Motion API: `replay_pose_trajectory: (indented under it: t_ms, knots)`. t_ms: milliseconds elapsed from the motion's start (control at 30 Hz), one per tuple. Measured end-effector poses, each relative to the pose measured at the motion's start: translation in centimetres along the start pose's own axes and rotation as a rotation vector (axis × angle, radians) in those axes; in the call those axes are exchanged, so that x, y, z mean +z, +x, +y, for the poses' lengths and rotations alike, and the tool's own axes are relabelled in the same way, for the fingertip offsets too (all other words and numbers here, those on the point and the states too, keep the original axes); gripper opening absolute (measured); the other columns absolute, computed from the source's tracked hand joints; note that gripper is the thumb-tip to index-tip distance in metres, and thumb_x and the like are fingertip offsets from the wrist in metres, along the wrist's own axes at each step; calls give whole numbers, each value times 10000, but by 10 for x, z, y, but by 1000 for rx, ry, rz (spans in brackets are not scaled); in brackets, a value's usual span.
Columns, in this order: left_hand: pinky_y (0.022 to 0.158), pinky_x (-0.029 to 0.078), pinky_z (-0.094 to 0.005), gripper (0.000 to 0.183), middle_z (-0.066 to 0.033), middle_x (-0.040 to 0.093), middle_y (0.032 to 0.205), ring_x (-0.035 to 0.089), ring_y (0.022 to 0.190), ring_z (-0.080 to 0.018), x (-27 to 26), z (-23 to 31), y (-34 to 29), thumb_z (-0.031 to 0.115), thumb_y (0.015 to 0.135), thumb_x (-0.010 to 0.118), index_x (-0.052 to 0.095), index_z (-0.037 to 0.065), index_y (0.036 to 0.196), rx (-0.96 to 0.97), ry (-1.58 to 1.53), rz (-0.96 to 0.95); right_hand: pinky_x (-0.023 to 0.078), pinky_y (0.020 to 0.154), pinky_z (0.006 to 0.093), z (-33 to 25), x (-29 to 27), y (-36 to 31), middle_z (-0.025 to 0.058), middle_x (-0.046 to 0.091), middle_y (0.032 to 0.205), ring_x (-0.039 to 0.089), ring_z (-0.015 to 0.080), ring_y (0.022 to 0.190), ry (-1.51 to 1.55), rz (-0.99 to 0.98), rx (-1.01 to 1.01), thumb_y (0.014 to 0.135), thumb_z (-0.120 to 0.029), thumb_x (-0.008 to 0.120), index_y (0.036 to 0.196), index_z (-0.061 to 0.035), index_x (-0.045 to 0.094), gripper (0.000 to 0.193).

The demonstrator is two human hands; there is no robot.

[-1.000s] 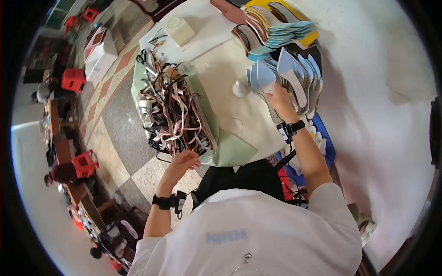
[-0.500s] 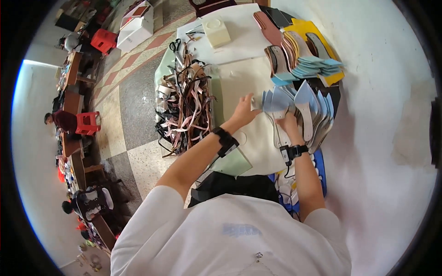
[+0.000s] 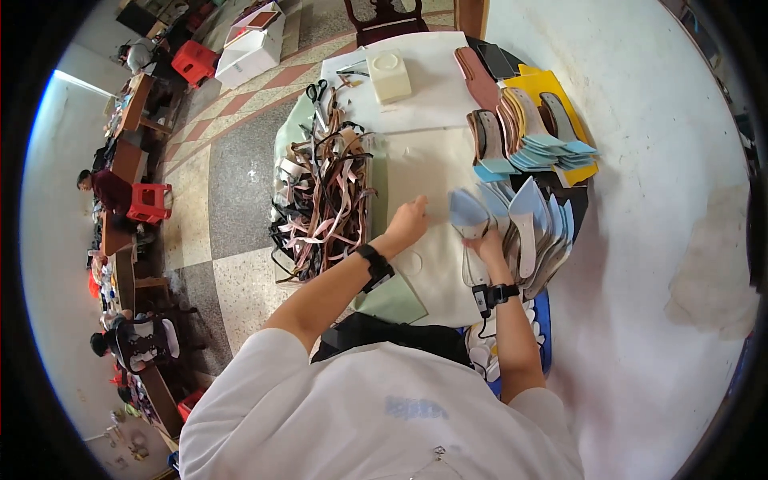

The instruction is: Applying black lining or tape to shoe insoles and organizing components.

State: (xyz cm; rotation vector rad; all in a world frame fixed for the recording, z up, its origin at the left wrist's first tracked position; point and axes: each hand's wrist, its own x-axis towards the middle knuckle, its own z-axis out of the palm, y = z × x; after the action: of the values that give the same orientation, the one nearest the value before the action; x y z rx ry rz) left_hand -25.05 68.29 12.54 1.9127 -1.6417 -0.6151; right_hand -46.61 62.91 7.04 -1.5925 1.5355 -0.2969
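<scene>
My right hand (image 3: 488, 244) grips a light blue shoe insole (image 3: 468, 212) and lifts it off a fanned stack of blue and grey insoles (image 3: 536, 228) at the right of the white work table (image 3: 424, 172). The fingers of my left hand (image 3: 410, 220) are curled and rest on the white table top just left of that insole; I cannot see anything in this hand. Both wrists wear black bands.
A heap of brown, pink and black straps (image 3: 324, 196) lies at the table's left. A cream box (image 3: 390, 76), scissors (image 3: 314, 92) and more insoles on a yellow sheet (image 3: 544, 128) lie farther off. Other people sit at benches far left (image 3: 100, 188).
My left hand came up from beside the strap heap and now rests on the table near the insoles. My right hand has pulled one blue insole free of the stack.
</scene>
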Motion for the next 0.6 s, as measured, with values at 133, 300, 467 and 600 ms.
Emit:
replay_pose_trajectory:
  t_ms: [133,300,467,600]
  knots:
    - [721,460,-506,265,-276,600,781,579,791,-464,-22,-13,-14,58,759,560,510,-11,1010,-83,-86,-63,470,838,389,-14,4,-14,318,601,1029,604,408,967,74,-114,109,588,-222,819,1107,116,504,695]
    - [725,464,-495,268,-273,602,794,583,808,-453,-22,-25,-33,34,742,562,517,-16,1002,-162,-107,-90,484,783,329,-28,-2,-13,193,652,979,637,275,898,280,-209,124,596,-132,796,1093,77,561,589]
    - [747,467,-480,324,-265,602,898,578,861,-448,-22,-32,-43,21,730,588,501,-20,1040,-128,-131,-72,480,767,299,-60,-27,15,80,643,1002,614,186,874,830,-334,141,666,-14,737,1074,29,599,433]
    - [761,469,-479,501,-270,549,1102,563,907,-458,-24,-23,-47,36,733,634,419,8,1184,-204,-173,-77,454,841,331,-111,-35,59,66,609,1029,581,188,931,1111,-341,125,721,-65,721,1061,-8,592,369]
